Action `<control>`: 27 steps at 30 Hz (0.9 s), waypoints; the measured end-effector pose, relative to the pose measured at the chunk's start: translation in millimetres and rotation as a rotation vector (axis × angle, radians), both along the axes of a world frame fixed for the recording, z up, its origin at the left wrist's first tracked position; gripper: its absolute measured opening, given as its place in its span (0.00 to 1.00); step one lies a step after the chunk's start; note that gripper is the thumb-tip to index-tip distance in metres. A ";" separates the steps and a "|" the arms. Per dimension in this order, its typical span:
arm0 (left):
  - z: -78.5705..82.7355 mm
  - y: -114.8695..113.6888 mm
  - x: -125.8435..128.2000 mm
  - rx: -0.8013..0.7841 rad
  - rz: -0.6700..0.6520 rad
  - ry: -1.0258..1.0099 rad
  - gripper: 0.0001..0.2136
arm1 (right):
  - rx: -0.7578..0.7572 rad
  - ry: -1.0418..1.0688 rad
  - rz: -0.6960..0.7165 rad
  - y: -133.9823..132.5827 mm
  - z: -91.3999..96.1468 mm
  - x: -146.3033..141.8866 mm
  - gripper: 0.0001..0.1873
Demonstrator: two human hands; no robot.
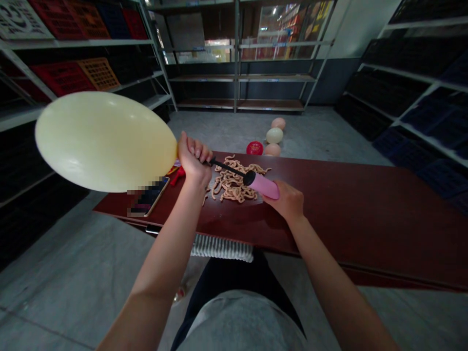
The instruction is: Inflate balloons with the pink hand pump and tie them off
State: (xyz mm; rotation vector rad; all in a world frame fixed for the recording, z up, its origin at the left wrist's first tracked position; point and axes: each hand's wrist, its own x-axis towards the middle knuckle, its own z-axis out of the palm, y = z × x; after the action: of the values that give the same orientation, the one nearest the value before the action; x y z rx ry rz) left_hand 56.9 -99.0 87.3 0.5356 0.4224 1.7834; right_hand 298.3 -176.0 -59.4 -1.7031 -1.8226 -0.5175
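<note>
A large pale yellow balloon, blown up, fills the left side and hangs above the table's left end. Its neck end meets my left hand, whose fingers are closed around it and the black end of a hand balloon pump. My right hand is wrapped around the pump's pink barrel. Between the hands the black rod shows, drawn well out of the barrel. Below it, a pile of beige, curled, worm-like pieces lies on the dark red table.
A phone, partly pixelated, and red limp pieces lie at the table's left. On the floor beyond rest a red balloon, a pale balloon and pinkish ones. Metal shelves with crates surround the area.
</note>
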 end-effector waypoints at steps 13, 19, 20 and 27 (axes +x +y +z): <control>-32.0 0.9 117.9 -0.110 -0.244 0.056 0.24 | 0.037 0.170 -0.166 1.1 7.9 5.4 0.24; -39.5 8.1 99.8 -0.135 -0.189 0.038 0.23 | 0.021 0.122 -0.115 4.2 6.8 1.5 0.24; -41.1 8.7 94.3 -0.148 -0.173 0.035 0.23 | 0.018 0.097 -0.102 4.7 6.5 0.0 0.23; -46.6 7.6 45.7 -0.244 -0.071 -0.017 0.20 | -0.010 -0.056 -0.029 3.1 4.7 -4.5 0.22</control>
State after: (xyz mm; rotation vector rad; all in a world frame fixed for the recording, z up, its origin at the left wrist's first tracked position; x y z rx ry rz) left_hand 102.6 -91.4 40.7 0.3589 0.5930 1.6392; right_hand 293.8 -172.9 -54.7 -1.7404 -1.8447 -0.5736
